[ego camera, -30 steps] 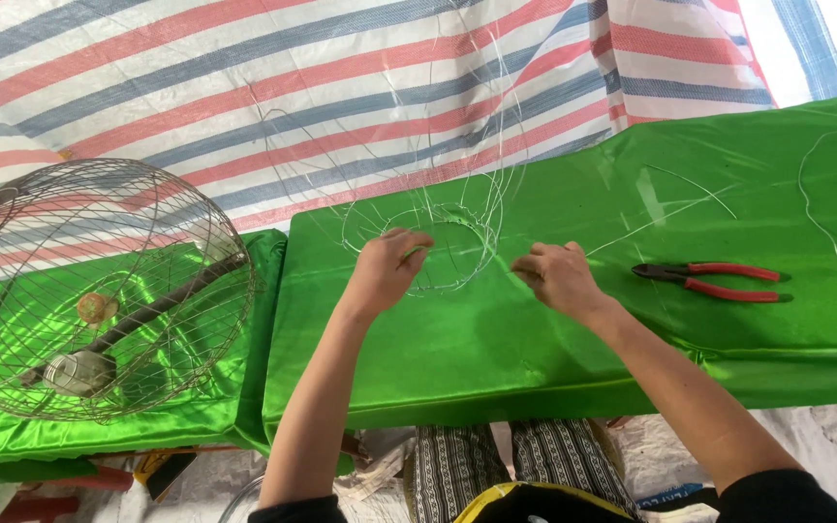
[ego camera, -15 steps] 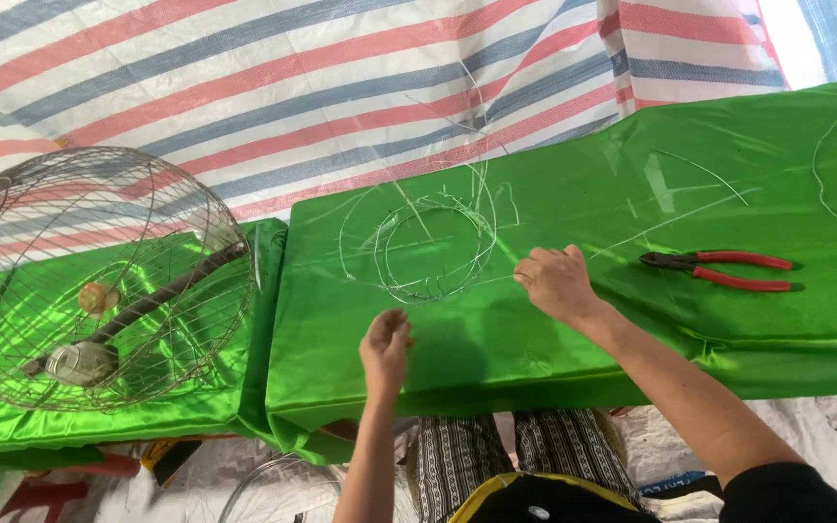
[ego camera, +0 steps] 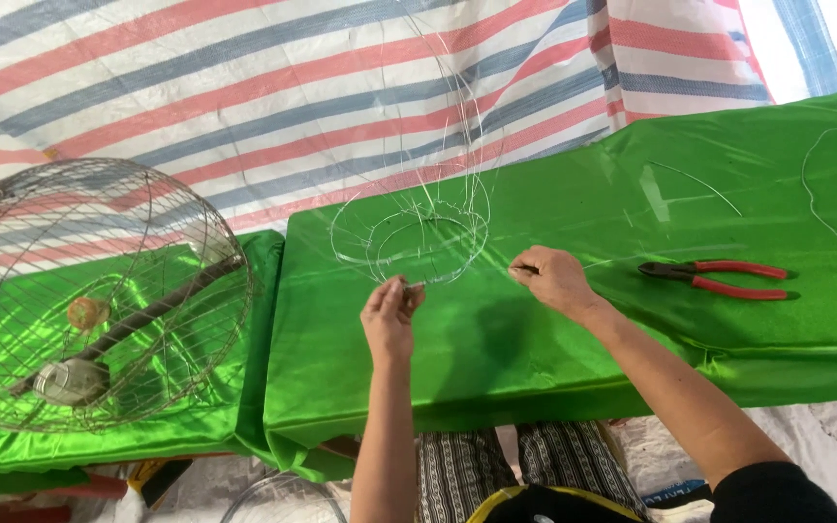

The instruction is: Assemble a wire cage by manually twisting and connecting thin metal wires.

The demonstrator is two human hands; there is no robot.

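Note:
A frame of thin silvery wire rings (ego camera: pixel 409 242) stands on the shiny green table cover (ego camera: pixel 535 339), with long wire strands rising from it. My left hand (ego camera: pixel 391 315) is raised just in front of the rings, its fingers pinched on a thin wire at the near rim. Resting on the cover to the right of the rings, my right hand (ego camera: pixel 554 281) has its fingertips pinched on a wire end that points toward the frame.
Red-handled pliers (ego camera: pixel 719 279) lie on the cover right of my right hand. Loose bent wires (ego camera: pixel 825 184) lie at the far right. A round wire cage (ego camera: pixel 89 291) with a dark stick inside sits on a second green cover at left. Striped tarp (ego camera: pixel 244 87) hangs behind.
My left hand dropped away from the wire rings toward the table edge, then came back up to the near rim. The right hand stayed on the cover beside the rings.

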